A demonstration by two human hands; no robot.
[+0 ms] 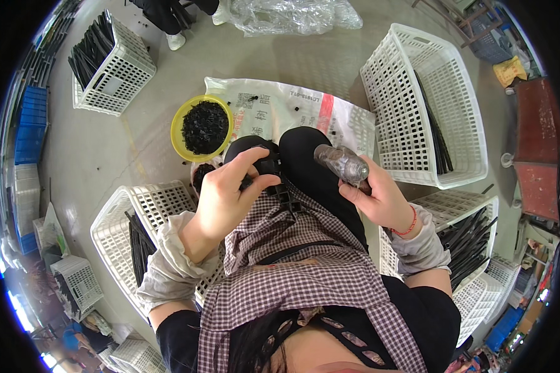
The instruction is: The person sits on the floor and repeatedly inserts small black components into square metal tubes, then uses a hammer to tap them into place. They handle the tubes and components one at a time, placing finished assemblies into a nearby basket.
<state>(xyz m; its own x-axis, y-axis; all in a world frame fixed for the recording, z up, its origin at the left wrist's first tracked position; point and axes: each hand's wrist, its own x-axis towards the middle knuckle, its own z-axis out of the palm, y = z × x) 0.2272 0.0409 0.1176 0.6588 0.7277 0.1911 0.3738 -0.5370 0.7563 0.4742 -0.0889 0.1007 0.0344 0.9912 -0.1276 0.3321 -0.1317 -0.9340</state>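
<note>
Above my lap, my left hand (pixel 227 191) is closed with thumb and fingers around a black plastic part (pixel 282 196). Square openings show along the part where it reaches past the fingertips toward my checked apron (pixel 305 286). How much of it lies inside the hand is hidden. My right hand (pixel 379 194) grips a thick cylindrical tool (pixel 342 165), wrapped in clear, shiny film, beside my right knee. The tool's kind cannot be made out. Its outer end points to the upper left, apart from the black part.
Ahead to the left, a yellow bowl (pixel 177 133) of small black pieces stands on a white printed sack (pixel 292 102). White crates with long black strips surround me: right front (pixel 395 81), left front (pixel 130 62), left side (pixel 115 221). Clear plastic film (pixel 292 15) and another person's shoes (pixel 176 41) are farther ahead.
</note>
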